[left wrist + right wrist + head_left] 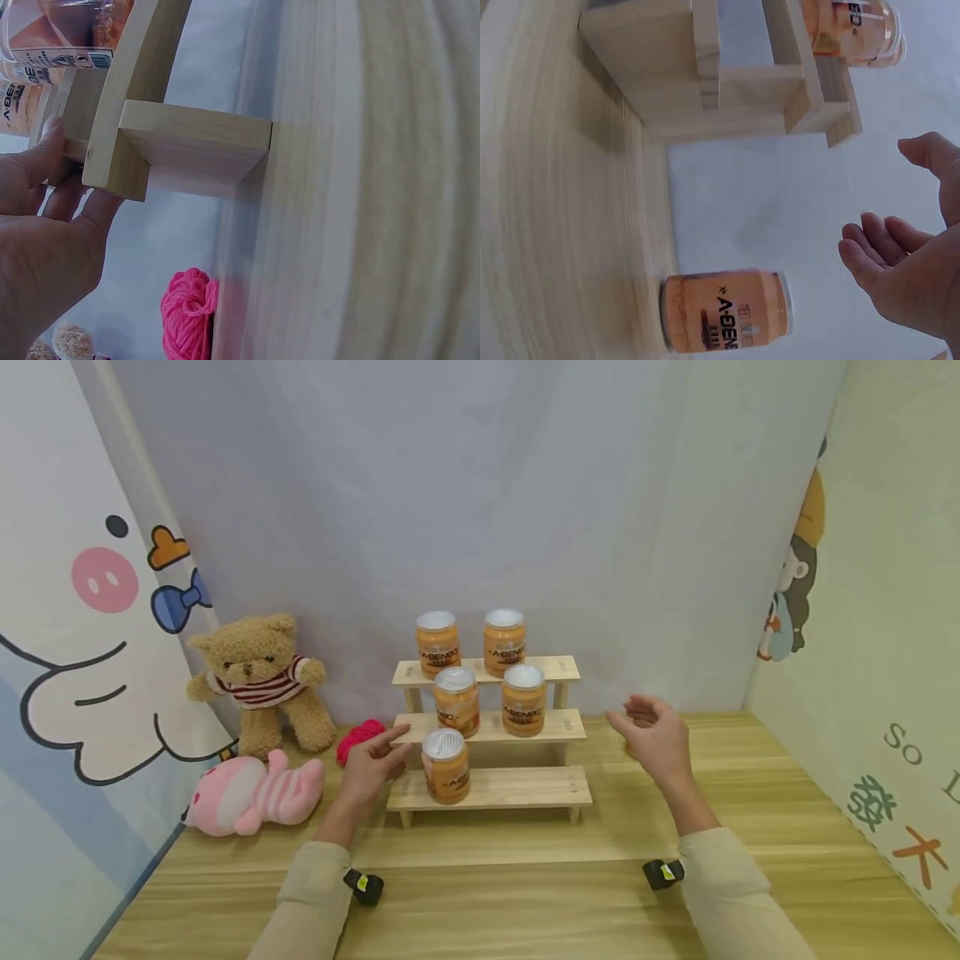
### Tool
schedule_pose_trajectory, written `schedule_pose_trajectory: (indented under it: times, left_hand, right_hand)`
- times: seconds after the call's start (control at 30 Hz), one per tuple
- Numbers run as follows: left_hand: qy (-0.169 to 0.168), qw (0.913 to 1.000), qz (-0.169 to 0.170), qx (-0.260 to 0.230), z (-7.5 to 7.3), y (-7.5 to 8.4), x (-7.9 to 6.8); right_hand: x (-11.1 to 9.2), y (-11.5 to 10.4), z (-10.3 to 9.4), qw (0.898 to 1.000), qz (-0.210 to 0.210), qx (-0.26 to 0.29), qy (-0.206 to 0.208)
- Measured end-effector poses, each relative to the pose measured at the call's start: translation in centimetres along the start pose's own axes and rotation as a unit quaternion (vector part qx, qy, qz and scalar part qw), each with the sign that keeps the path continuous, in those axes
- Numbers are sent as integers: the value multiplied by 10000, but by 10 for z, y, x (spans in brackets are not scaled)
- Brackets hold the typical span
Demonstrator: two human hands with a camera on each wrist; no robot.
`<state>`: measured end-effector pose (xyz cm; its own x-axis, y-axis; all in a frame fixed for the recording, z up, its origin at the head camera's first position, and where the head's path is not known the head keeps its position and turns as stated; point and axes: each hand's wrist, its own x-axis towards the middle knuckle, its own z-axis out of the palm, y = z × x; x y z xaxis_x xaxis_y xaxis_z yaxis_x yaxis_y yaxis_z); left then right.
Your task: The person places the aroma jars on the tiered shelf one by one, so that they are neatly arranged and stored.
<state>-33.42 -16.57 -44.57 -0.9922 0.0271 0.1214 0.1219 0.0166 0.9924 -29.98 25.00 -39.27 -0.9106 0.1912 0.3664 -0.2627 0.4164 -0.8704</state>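
At the left end of the middle shelf of a wooden three-tier stand [487,787] is my left hand [369,770]. Its thumb and fingers lie around the board's end, loosely bent; whether they press on it I cannot tell. My right hand [656,739] hovers right of the stand, fingers relaxed, holding nothing. Below it, an orange jar [727,311] with a silver lid stands on the table, mostly hidden behind the hand in the head view. Similar jars fill the stand: two on top, two on the middle shelf [523,702], one on the bottom shelf [448,768].
Left of the stand, a teddy bear [258,681] in a striped top sits against the curtain. Before it lies a pink plush toy [258,795]. A ball of pink yarn [358,739] is behind my left hand. Printed panels [862,677] border the wooden table [510,902].
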Motion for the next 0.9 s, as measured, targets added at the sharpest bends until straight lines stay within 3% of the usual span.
schedule_pose_trajectory:
  times: [0.23,0.5,0.9]
  left_hand:
    - [57,10000,12,-45,1,1,-1]
    - [-5,10000,70,-32,1,1,-1]
    - [-19,9996,194,-188,1,-1,0]
  right_hand:
    - [15,18,-18,9977,429,-365,364]
    - [24,36,-27,9909,1191,-580,217]
    - [36,58,-21,9881,1489,-384,53]
